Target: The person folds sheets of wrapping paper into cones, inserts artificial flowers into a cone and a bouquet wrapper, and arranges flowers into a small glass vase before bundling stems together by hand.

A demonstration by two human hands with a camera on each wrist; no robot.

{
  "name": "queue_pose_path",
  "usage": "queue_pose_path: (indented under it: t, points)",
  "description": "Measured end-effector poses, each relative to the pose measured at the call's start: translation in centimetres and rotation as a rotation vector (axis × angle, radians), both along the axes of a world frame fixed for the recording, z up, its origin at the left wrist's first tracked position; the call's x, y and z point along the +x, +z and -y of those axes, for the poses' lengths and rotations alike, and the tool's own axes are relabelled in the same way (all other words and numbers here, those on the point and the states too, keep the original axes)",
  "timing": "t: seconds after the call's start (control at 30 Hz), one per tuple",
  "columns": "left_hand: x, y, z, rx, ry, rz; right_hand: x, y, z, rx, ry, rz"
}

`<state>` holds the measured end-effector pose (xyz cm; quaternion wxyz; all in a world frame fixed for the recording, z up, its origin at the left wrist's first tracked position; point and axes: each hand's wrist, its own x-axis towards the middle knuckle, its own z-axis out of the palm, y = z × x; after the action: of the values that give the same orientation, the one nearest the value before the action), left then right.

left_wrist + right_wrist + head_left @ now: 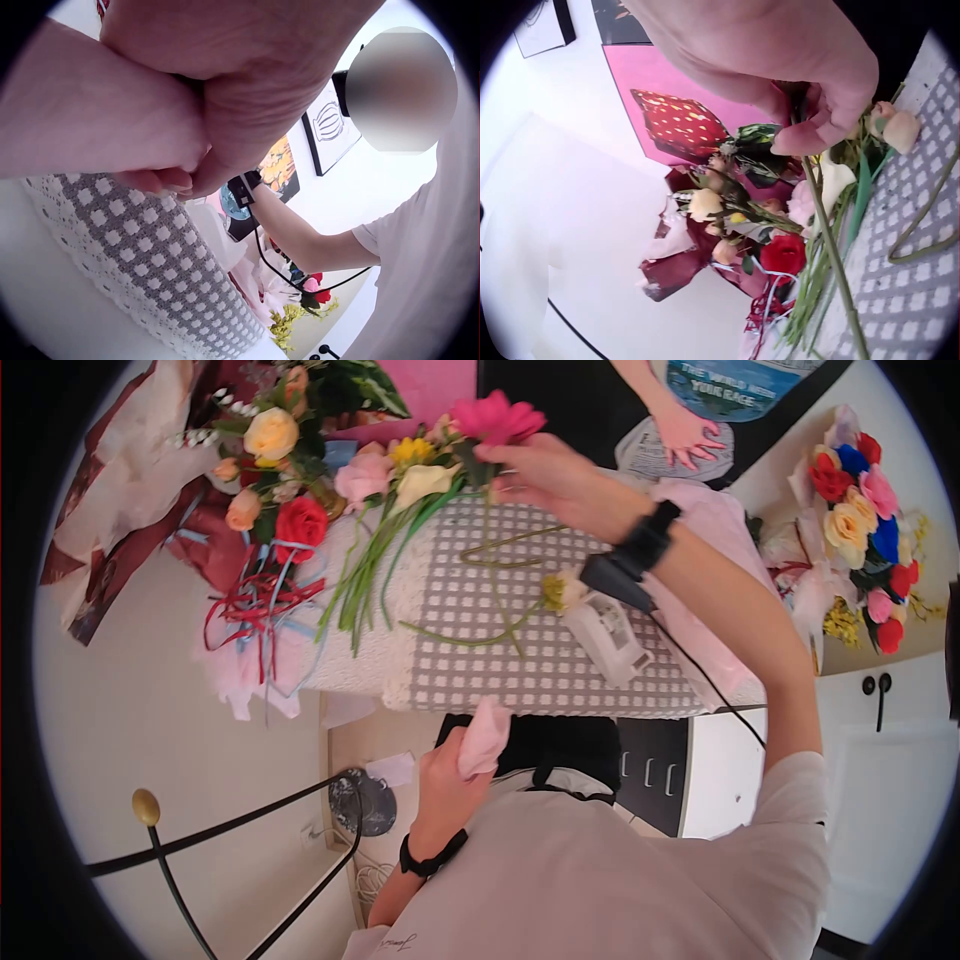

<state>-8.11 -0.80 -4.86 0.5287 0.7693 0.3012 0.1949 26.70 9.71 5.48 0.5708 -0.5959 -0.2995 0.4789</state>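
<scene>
My right hand [560, 478] [780, 52] pinches a magenta flower [497, 418] just under its bloom, above the far side of the table. In the right wrist view its long green stem [834, 259] runs down from the fingers over the checked cloth. At the table's near edge my left hand [447, 785] [262, 67] grips a crumpled pale pink piece [485, 738]; its material I cannot tell. Beyond the right fingertips lie a white calla flower [424, 484], a pink rose [364, 476] and a yellow flower [412, 453], their stems spread across the cloth.
A wrapped bouquet with a red rose [301, 528] and ribbons [262, 610] lies at the left. A white device [608, 640] sits right of centre on the checked cloth [450, 680]. Another person's hand [688, 435] rests at the far side. More flowers [848, 530] stand at the right.
</scene>
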Motion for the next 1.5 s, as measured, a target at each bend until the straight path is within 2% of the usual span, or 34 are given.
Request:
queue_pose_path:
  t: [0.03, 0.1, 0.13, 0.2, 0.23, 0.3, 0.33, 0.37, 0.4, 0.43, 0.5, 0.53, 0.6, 0.63, 0.7, 0.73, 0.8, 0.83, 0.9, 0.93, 1.0, 1.03, 1.1, 1.2, 1.3, 1.5]
  points:
    - [0.0, 0.3, 0.2, 0.008, 0.043, -0.004, -0.1, -0.3, -0.5, -0.005, -0.016, 0.014]
    - [0.1, 0.4, 0.5, 0.029, 0.122, 0.016, -0.1, -0.2, -0.7, 0.003, -0.047, -0.155]
    - [0.2, 0.5, 0.4, 0.027, 0.107, 0.022, 0.3, 0.2, 0.1, 0.002, -0.062, -0.149]
    - [0.2, 0.7, 0.1, 0.182, 0.196, 0.018, 0.3, 1.2, 2.5, 0.016, 0.113, -0.094]
    - [0.2, 0.7, -0.2, 0.21, 0.201, 0.038, -0.9, 2.4, 5.4, 0.055, 0.075, 0.024]
    - [-0.1, 0.7, -1.0, 0.237, 0.212, 0.028, -1.8, 5.5, 11.1, 0.107, 0.236, 0.228]
    - [0.1, 0.8, -1.2, 0.272, 0.226, 0.014, -2.2, 6.5, 13.8, 0.072, 0.245, 0.311]
    - [0.5, 1.0, -1.3, 0.276, 0.259, 0.044, -1.9, 6.3, 16.8, 0.121, 0.228, 0.406]
    - [0.8, 1.2, -1.4, 0.281, 0.258, 0.047, -2.0, 6.5, 19.9, 0.098, 0.173, 0.618]
    - [1.0, 1.3, -1.5, 0.302, 0.259, 0.015, -2.3, 6.8, 22.6, 0.058, 0.107, 0.708]
    - [1.7, 1.4, -1.6, 0.326, 0.267, -0.02, -1.7, 5.3, 27.1, -0.078, 0.016, 0.975]
    - [2.4, 1.5, -1.7, 0.354, 0.256, 0.01, -1.9, 4.0, 28.8, -0.068, 0.018, 0.973]
    - [3.6, 1.9, -1.9, 0.398, 0.261, 0.033, -2.3, 1.4, 31.4, -0.22, -0.157, 1.31]
    - [4.0, 2.1, -1.9, 0.413, 0.225, 0.048, -2.5, 0.4, 32.2, -0.191, -0.147, 1.305]
    - [4.9, 2.8, -1.9, 0.449, 0.196, 0.091, -2.5, -1.4, 32.9, -0.309, -0.159, 1.429]
    - [5.3, 2.9, -2.0, 0.468, 0.23, 0.073, -2.7, -2.0, 32.7, -0.269, -0.138, 1.421]
    - [5.5, 2.6, -2.1, 0.396, 0.182, 0.105, -2.9, -3.0, 32.0, -0.445, -0.121, 1.513]
    - [5.5, 2.2, -2.0, 0.411, 0.208, 0.089, -2.6, -3.5, 31.7, -0.457, -0.12, 1.538]
    - [5.8, 1.1, -2.0, 0.256, 0.239, 0.085, -1.6, -3.9, 30.9, -0.467, -0.136, 1.553]
    - [5.9, 0.6, -2.0, 0.267, 0.251, 0.08, -1.0, -4.0, 30.7, -0.512, -0.168, 1.571]
    - [6.1, -0.3, -1.7, 0.17, 0.323, 0.235, 0.4, -4.2, 30.9, -0.505, -0.163, 1.565]
    - [5.9, -0.5, -1.7, 0.171, 0.321, 0.236, 1.6, -5.0, 31.1, -0.509, -0.167, 1.606]
    - [5.4, -0.9, -1.6, -0.096, 0.352, 0.189, 2.6, -5.8, 30.9, -0.534, -0.18, 1.647]
    - [5.5, 0.0, -1.7, -0.235, 0.357, 0.102, 4.0, -5.8, 30.4, -0.594, -0.232, 1.646]
    - [5.9, 0.1, -1.8, -0.265, 0.363, 0.124, 4.6, -4.7, 29.4, -0.47, -0.263, 1.601]
    - [6.0, 0.6, -2.0, -0.281, 0.375, 0.106, 7.0, -4.3, 29.8, -0.559, -0.255, 1.659]
